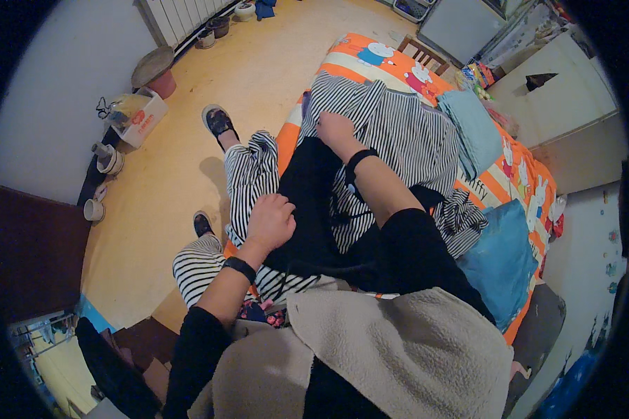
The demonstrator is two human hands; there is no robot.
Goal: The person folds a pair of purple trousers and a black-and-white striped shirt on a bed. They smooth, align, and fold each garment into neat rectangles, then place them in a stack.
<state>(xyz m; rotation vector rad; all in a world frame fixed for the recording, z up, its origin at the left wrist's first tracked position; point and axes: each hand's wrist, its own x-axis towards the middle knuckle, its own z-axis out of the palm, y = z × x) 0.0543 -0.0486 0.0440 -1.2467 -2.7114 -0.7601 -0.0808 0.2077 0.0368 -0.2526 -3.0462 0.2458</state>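
Observation:
A black garment [307,178] lies across the edge of the bed, partly over a black-and-white striped garment [405,133] spread behind it. My right hand [337,133] is closed at the far end of the black cloth, its fingertips hidden from view. At the near left edge of the same cloth, my left hand [271,222] has its fingers curled in on the fabric. Striped trousers cover my legs, and dark shoes [219,120] show on the floor to the left. Each wrist has a dark band.
The bed wears an orange sheet [377,52] with cartoon figures. Folded light-blue cloth [470,129] and a teal cloth [500,258] lie on its right side. A white box [145,119] and several plant pots stand along the left wall. A white cabinet [559,98] is at the right.

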